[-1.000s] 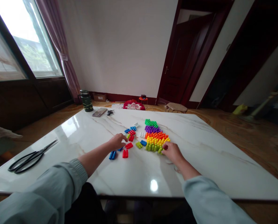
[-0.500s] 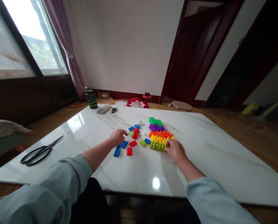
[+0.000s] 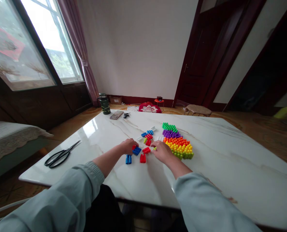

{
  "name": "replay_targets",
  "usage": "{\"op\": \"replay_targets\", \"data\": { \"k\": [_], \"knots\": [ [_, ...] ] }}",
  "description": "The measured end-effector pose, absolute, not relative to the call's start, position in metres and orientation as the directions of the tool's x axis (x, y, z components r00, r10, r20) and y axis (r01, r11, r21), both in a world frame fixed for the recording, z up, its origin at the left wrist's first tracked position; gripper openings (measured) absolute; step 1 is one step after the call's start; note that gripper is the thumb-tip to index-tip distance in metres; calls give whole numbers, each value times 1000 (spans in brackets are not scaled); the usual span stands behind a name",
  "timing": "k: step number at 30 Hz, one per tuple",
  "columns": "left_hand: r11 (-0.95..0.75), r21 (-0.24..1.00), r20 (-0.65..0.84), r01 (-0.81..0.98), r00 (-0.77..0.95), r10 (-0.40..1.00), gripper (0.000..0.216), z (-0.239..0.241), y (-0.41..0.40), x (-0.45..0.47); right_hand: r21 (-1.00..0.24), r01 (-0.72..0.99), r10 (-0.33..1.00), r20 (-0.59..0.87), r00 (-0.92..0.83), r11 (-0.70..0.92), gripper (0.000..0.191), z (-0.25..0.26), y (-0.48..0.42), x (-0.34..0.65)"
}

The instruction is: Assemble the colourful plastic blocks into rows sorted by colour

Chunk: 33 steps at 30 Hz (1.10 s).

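Note:
My left hand [image 3: 127, 145] lies curled on the white marble table [image 3: 220, 167], its fingertips closed on a red peg piece [image 3: 134, 147] beside a blue piece [image 3: 137, 151]. My right hand [image 3: 161, 151] is among the loose pieces, its fingers bent down and pinched on a small yellow-green piece [image 3: 155, 148]. Just right of it is the joined block of pegs [image 3: 178, 141], in rows of green, purple, orange, yellow and lime. A blue pair [image 3: 128, 159] and a red pair [image 3: 143, 158] lie near my hands. More red, blue and white pieces [image 3: 148, 133] lie farther back.
Black scissors [image 3: 61, 154] lie at the table's left edge. At the far left corner are a phone [image 3: 116, 115], keys [image 3: 126, 115] and, beyond it, a green bottle [image 3: 105, 103]. A bed [image 3: 5, 138] stands to the left, a stool [image 3: 198, 110] behind the table.
My right hand left the lime end of the peg block and moved left to the loose pieces. My left hand stayed by the red and blue pieces. The camera view shifted left.

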<state>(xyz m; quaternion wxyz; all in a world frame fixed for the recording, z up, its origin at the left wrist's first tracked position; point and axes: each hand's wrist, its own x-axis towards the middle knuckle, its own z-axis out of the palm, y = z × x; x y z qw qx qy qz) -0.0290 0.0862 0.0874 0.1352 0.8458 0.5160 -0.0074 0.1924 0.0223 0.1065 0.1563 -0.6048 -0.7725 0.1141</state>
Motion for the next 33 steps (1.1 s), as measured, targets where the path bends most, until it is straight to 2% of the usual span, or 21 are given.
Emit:
{"op": "replay_targets", "data": {
  "k": [5,9,14,19,22,25,29,33],
  "knots": [
    [-377,157,-102,913,395,913,45,91,78,-22,-379,886,964,92,-250,266,25,106,23,165],
    [-374,187,-72,909,392,917,40,93,76,-17,-410,872,963,87,-254,267,30,105,26,158],
    [-365,317,0,876,385,923,36,99,75,-12,-449,860,970,117,-212,242,39,103,28,160],
    [-318,520,9,793,368,930,26,111,71,-1,-462,862,978,123,-168,206,51,101,30,162],
    [-277,629,-31,726,379,925,24,114,69,4,-465,866,983,104,-154,185,49,100,32,164],
    [-254,685,-30,682,375,926,24,111,70,6,-480,858,983,98,-155,183,42,99,32,166],
    [-261,685,8,680,352,936,22,107,74,4,-472,861,982,105,-156,188,34,97,33,168],
    [-302,627,40,718,357,933,26,108,74,3,-432,886,985,98,-140,169,35,95,34,170]
  ]
}}
